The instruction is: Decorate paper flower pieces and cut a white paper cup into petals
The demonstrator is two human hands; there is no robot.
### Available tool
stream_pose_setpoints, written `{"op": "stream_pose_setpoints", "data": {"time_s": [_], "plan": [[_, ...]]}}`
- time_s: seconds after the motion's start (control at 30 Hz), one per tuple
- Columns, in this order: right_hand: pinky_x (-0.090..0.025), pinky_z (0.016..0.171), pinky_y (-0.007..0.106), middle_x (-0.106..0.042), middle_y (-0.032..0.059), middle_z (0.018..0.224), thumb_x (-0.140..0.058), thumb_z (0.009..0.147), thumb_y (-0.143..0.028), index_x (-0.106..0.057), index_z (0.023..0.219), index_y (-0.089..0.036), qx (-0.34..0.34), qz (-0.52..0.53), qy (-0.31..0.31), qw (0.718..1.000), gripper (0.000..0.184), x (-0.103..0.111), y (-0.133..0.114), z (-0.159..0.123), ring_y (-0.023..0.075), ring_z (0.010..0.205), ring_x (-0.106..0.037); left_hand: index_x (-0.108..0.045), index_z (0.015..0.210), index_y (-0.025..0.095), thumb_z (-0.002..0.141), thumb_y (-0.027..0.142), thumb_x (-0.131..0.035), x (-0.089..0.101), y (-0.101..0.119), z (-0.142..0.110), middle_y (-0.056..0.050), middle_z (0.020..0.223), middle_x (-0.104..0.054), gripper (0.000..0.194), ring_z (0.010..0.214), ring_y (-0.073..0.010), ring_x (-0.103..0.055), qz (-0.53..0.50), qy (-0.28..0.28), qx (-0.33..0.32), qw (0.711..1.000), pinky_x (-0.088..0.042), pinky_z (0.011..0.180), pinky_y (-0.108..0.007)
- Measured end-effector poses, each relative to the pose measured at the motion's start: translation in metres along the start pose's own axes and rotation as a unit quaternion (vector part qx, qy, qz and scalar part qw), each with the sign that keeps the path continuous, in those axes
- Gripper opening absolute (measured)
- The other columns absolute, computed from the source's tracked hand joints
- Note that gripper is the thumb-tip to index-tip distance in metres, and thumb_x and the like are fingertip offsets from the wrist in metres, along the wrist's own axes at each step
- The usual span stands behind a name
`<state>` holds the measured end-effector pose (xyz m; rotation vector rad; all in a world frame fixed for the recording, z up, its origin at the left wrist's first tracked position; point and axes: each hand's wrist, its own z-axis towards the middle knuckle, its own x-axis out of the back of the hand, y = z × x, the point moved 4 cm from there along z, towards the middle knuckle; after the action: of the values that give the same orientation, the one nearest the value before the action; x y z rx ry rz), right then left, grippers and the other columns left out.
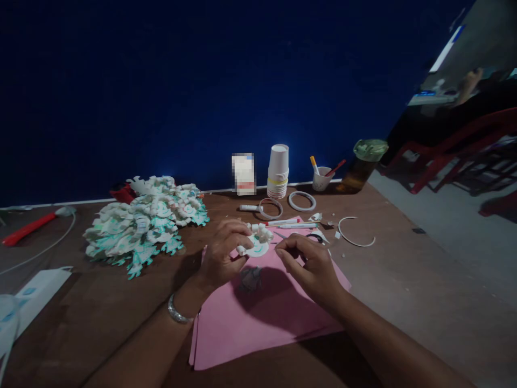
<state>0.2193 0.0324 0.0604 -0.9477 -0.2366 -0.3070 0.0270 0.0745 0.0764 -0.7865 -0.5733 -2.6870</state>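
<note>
My left hand [226,250] grips a white paper-cup cutout [258,248] with curled strips round its edge and a green curved line on its round base. The cutout is held above a stack of pink paper [250,334]. Just to its right is my right hand [307,261], its thumb and fingertips pinched together. Whatever those fingers may hold is too small or hidden to name. Below the left hand, a pale cut piece [251,279] lies in shadow on the pink paper. Scissors [317,237] lie partly hidden behind my right hand.
A pile of similar cutouts [149,221] sits at left. Stacked paper cups [278,172], tape rolls [302,201], a cup with pens [322,179] and a dark jar [361,167] stand along the blue partition [202,97]. Markers [283,222], paper scraps and a power strip [36,302] also lie around.
</note>
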Motion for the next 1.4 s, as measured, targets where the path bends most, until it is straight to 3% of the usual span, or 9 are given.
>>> {"op": "stream_pose_setpoints", "data": {"time_s": [0.17, 0.3, 0.53, 1.13, 1.4], "plan": [[-0.041, 0.058, 0.026, -0.060, 0.0009, 0.071, -0.059, 0.092, -0.010, -0.062, 0.085, -0.017, 0.086, -0.054, 0.000, 0.995, 0.010, -0.003, -0.011, -0.003, 0.0130, 0.061, -0.054, -0.060, 0.087, 0.022, 0.073, -0.003, -0.064, 0.000, 0.008, 0.001, -0.003, 0.097, -0.063, 0.029, 0.097, -0.0204, -0.062, 0.016, 0.038, 0.007, 0.999, -0.053, 0.084, -0.036], [-0.039, 0.057, 0.027, -0.059, 0.0008, 0.070, -0.058, 0.091, -0.008, -0.061, 0.086, -0.018, 0.104, -0.085, -0.010, 0.991, 0.012, -0.005, -0.013, -0.004, 0.0137, 0.060, -0.053, -0.059, 0.086, 0.021, 0.070, -0.005, -0.064, -0.007, 0.007, 0.001, -0.002, 0.095, -0.061, 0.031, 0.090, -0.0178, -0.062, -0.002, 0.048, 0.072, 0.996, -0.053, 0.080, -0.032], [-0.041, 0.057, 0.026, -0.059, 0.0003, 0.069, -0.058, 0.091, -0.008, -0.060, 0.084, -0.018, 0.091, -0.083, 0.009, 0.992, 0.013, -0.002, -0.017, -0.005, 0.0129, 0.058, -0.054, -0.061, 0.084, 0.021, 0.069, -0.006, -0.063, -0.017, 0.008, -0.001, -0.001, 0.093, -0.061, 0.031, 0.088, -0.0164, -0.062, -0.062, 0.045, 0.120, 0.990, -0.050, 0.081, -0.030], [-0.042, 0.055, 0.026, -0.060, 0.0007, 0.068, -0.059, 0.092, -0.013, -0.063, 0.083, -0.019, 0.060, -0.079, 0.020, 0.995, 0.011, 0.001, -0.018, -0.004, 0.0134, 0.057, -0.053, -0.062, 0.088, 0.022, 0.072, -0.002, -0.064, -0.017, 0.023, 0.001, -0.003, 0.100, -0.065, 0.028, 0.094, -0.0187, -0.065, -0.033, 0.018, 0.122, 0.992, -0.053, 0.082, -0.033], [-0.043, 0.058, 0.027, -0.066, 0.0024, 0.072, -0.060, 0.093, -0.015, -0.065, 0.084, -0.019, 0.031, -0.068, 0.020, 0.997, 0.011, 0.002, -0.015, -0.005, 0.0145, 0.059, -0.056, -0.064, 0.094, 0.021, 0.078, 0.013, -0.073, -0.016, 0.034, 0.006, -0.005, 0.099, -0.065, 0.020, 0.094, -0.0207, -0.066, -0.054, 0.002, 0.126, 0.991, -0.053, 0.082, -0.034]]}}
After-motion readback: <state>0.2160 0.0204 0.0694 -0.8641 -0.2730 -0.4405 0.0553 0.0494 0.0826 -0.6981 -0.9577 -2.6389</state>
